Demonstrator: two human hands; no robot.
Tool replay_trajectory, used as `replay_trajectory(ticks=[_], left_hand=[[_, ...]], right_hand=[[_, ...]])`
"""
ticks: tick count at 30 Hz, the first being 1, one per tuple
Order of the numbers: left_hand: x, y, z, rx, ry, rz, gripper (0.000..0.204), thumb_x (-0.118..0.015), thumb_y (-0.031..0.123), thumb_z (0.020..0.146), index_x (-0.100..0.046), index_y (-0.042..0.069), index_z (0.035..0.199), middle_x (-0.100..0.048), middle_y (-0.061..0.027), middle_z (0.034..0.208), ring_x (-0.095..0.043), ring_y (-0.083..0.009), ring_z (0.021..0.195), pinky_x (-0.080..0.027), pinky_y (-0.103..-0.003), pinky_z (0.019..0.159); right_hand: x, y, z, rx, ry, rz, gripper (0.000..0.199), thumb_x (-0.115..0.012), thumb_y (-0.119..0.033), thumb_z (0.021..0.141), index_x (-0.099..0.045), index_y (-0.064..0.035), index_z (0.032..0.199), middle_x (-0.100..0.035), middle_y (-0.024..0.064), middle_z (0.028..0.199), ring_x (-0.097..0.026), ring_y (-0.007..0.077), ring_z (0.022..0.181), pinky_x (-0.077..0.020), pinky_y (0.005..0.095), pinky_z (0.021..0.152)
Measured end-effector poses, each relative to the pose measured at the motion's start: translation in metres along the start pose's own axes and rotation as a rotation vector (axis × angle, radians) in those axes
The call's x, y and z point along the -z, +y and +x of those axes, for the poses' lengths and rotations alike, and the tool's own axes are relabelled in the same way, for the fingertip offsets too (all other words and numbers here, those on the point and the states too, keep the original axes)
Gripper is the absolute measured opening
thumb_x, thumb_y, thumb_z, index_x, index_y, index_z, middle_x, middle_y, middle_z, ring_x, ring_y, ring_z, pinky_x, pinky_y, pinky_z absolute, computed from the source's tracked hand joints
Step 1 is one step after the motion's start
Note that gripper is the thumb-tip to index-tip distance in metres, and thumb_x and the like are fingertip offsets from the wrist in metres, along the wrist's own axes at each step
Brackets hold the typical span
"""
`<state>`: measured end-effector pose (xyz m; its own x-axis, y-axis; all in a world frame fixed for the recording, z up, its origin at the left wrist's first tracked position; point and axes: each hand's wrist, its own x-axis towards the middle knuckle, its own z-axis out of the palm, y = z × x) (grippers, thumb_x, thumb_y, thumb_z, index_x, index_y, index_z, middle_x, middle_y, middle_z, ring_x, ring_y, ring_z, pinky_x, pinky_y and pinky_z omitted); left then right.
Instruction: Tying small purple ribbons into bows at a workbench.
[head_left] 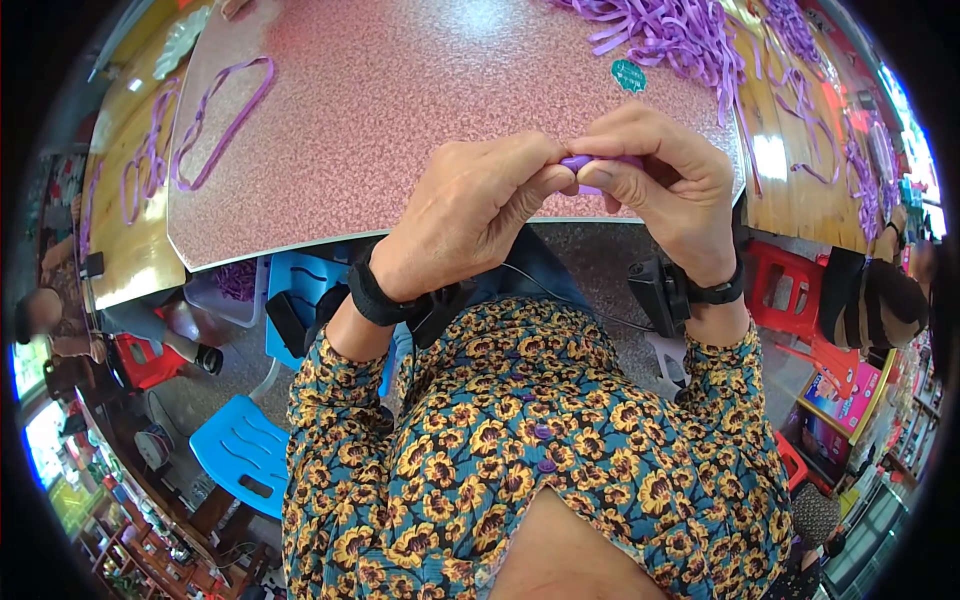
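Above the near edge of the pink speckled table [350, 120], my two hands meet around a purple ribbon [575, 162]. Thumb and fingers of my left hand [465, 195] pinch one part of it. My right hand [675, 180] grips the part beside it, thumb and index finger pressed together. Only short pieces of the ribbon show; the fingers cover the rest. A large heap of purple ribbons [670, 40] lies at the table's far right. One loose ribbon loop [240, 120] rests on the left side.
A round green sticker [628, 75] is on the tabletop. Wooden tables [130, 235] flank it, with more purple ribbons [800, 110]. Blue chairs [240, 450] and red stools [785, 290] stand below. A bin [235, 290] sits under the left edge. People sit at both sides.
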<state>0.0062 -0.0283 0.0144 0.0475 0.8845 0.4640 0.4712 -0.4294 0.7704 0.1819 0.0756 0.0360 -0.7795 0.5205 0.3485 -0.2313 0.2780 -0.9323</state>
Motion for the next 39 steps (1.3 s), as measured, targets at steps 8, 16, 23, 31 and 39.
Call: replay_trajectory(ticks=[8,16,23,31,39], left_hand=[[0.001,0.006,-0.001,-0.007,-0.077,-0.161,0.017,-0.054,0.019,0.097,-0.061,0.004,0.097,-0.063,-0.0133,0.079,-0.061,-0.0314,0.065,-0.046,-0.036,0.057],[-0.004,0.008,0.003,0.083,0.019,-0.344,0.018,-0.053,0.017,0.098,-0.061,0.001,0.1,-0.065,-0.0124,0.077,-0.062,-0.0268,0.064,-0.046,-0.033,0.058],[-0.001,0.004,0.008,0.033,0.031,-0.093,0.013,-0.058,0.014,0.094,-0.06,0.002,0.1,-0.063,-0.0151,0.077,-0.062,-0.0345,0.067,-0.047,-0.037,0.057],[0.001,0.002,0.008,-0.126,0.006,0.095,0.013,-0.06,0.017,0.092,-0.058,0.005,0.095,-0.058,-0.0128,0.074,-0.059,-0.0342,0.065,-0.044,-0.04,0.053],[0.003,0.007,0.008,-0.183,0.003,0.26,0.014,-0.064,0.013,0.088,-0.055,0.003,0.091,-0.057,-0.0122,0.075,-0.059,-0.0321,0.064,-0.045,-0.038,0.054]], right_hand=[[0.013,-0.011,0.012,0.481,-0.136,-0.5,0.017,-0.073,-0.005,0.08,-0.068,0.0016,0.095,-0.066,0.0128,0.088,-0.064,0.0182,0.073,-0.0511,0.0255,0.06],[0.009,-0.008,0.013,0.405,-0.105,-0.398,0.016,-0.07,-0.003,0.083,-0.066,0.0035,0.097,-0.065,0.0149,0.092,-0.065,0.0172,0.07,-0.0532,0.025,0.059],[0.001,-0.007,0.003,0.105,0.046,-0.056,0.015,-0.066,-0.001,0.088,-0.068,0.0006,0.103,-0.066,0.0089,0.094,-0.066,0.0109,0.075,-0.0537,0.0218,0.059],[0.012,-0.025,0.001,-0.088,-0.034,-0.3,0.031,-0.055,-0.026,0.098,-0.063,0.003,0.093,-0.06,0.0063,0.084,-0.055,0.01,0.065,-0.0427,0.0225,0.054],[0.009,-0.016,0.007,0.252,-0.129,-0.608,0.017,-0.063,-0.017,0.091,-0.059,-0.0018,0.085,-0.053,0.0118,0.071,-0.054,0.0305,0.059,-0.0406,0.0358,0.052]])
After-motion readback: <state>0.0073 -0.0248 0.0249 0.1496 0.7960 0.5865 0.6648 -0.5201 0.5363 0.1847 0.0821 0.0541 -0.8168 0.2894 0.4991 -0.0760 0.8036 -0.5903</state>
